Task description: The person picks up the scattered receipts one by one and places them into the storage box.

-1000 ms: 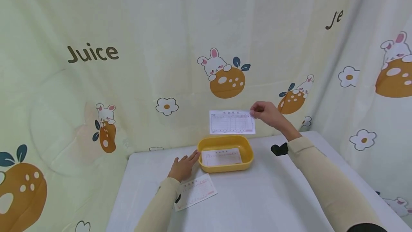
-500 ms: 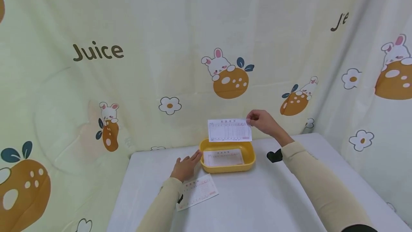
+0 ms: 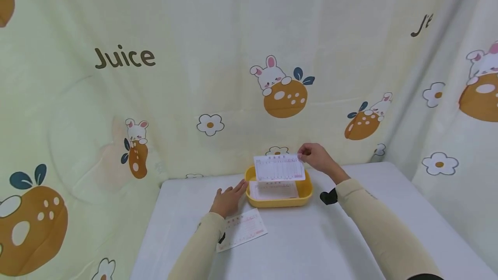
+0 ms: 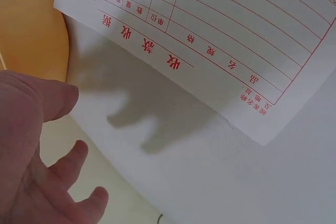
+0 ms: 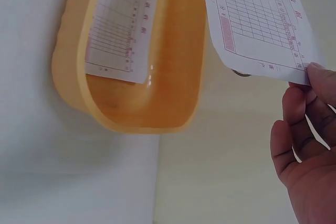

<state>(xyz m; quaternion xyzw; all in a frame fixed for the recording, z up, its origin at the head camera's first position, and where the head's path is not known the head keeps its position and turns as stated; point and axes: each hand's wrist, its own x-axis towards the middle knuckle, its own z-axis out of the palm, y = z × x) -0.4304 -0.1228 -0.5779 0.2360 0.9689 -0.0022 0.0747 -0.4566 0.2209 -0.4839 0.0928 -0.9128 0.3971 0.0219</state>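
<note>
My right hand pinches a printed receipt slip by its upper right corner. The slip hangs above the far part of a yellow tray, and the right wrist view shows thumb and fingertips on the slip's corner. Inside the tray lies another receipt slip. My left hand has its fingers extended, with fingertips at the tray's left rim. Below that hand a third receipt slip with red print lies on the table, partly covered by the left forearm.
A white-covered table bears the tray and the loose slip. Behind it hangs a pale curtain printed with rabbits, orange fruit and flowers. Its folds come down close to the table's back edge.
The right hand has lowered the pinched slip from above the tray's far rim, so it now overlaps the tray in view. The left hand stays at the rim. The head view has shifted slightly.
</note>
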